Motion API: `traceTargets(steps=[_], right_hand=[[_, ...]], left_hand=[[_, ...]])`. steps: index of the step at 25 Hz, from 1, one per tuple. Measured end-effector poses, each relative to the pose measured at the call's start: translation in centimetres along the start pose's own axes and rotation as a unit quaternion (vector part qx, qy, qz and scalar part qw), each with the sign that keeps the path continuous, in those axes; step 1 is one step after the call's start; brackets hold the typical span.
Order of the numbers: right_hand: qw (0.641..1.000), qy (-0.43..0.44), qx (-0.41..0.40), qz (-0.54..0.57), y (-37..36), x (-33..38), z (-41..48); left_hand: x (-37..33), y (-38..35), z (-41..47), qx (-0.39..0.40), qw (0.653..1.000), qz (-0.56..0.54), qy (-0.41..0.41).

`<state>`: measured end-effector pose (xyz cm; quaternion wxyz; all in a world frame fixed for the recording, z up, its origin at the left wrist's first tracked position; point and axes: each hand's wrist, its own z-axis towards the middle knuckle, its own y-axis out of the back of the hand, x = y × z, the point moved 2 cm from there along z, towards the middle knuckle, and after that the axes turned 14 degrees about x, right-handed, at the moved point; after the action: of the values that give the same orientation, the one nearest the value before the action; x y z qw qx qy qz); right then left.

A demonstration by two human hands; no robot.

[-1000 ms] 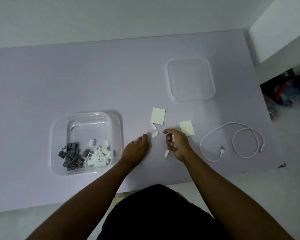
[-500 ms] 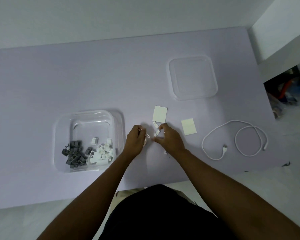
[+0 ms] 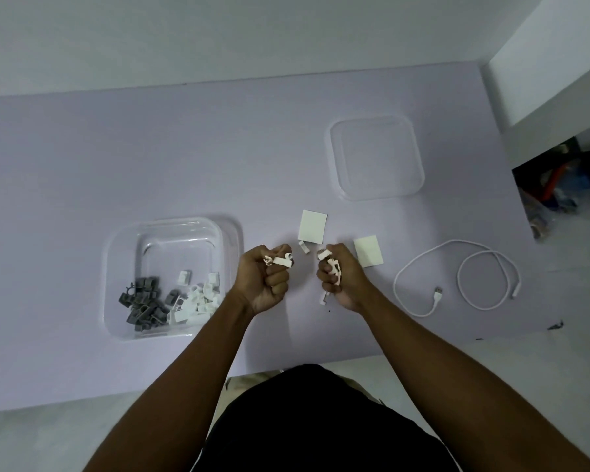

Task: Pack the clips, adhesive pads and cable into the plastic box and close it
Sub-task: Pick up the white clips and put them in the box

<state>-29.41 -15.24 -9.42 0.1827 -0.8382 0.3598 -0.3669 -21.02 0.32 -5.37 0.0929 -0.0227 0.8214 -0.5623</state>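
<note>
The clear plastic box (image 3: 123, 253) sits open at the left, holding grey clips (image 3: 143, 304) and white clips (image 3: 198, 299). My left hand (image 3: 268, 279) is curled just right of the box and grips white clips (image 3: 281, 261) at its fingertips. My right hand (image 3: 338, 277) is closed around more white clips (image 3: 335, 269). One loose clip (image 3: 304, 247) lies between the hands, another (image 3: 323, 297) under my right palm. Two white adhesive pads (image 3: 312, 225) (image 3: 368, 251) lie beyond the hands. The white cable (image 3: 457, 277) is coiled at the right.
The clear lid (image 3: 377, 156) lies flat at the back right of the lilac table (image 3: 150, 158). The table's right edge drops to a floor with clutter (image 3: 556, 185). A white wall corner (image 3: 552, 59) stands at the far right.
Both hands picked white clips off the table near the pads, then lifted and drew apart with the clips held in them.
</note>
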Motion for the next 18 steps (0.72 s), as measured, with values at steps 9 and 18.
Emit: traceTargets(steps=[9,18], right_hand=[[0.99,-0.013,0.09,0.108,0.0,0.3,-1.8],[0.991,-0.003,0.073,0.111,0.7,-0.1,-2.5]], left_hand=[[0.2,-2.5,0.7,0.119,0.993,-0.022,0.015],[-0.5,-2.4,-0.1,0.146,0.989,-0.028,-0.004]])
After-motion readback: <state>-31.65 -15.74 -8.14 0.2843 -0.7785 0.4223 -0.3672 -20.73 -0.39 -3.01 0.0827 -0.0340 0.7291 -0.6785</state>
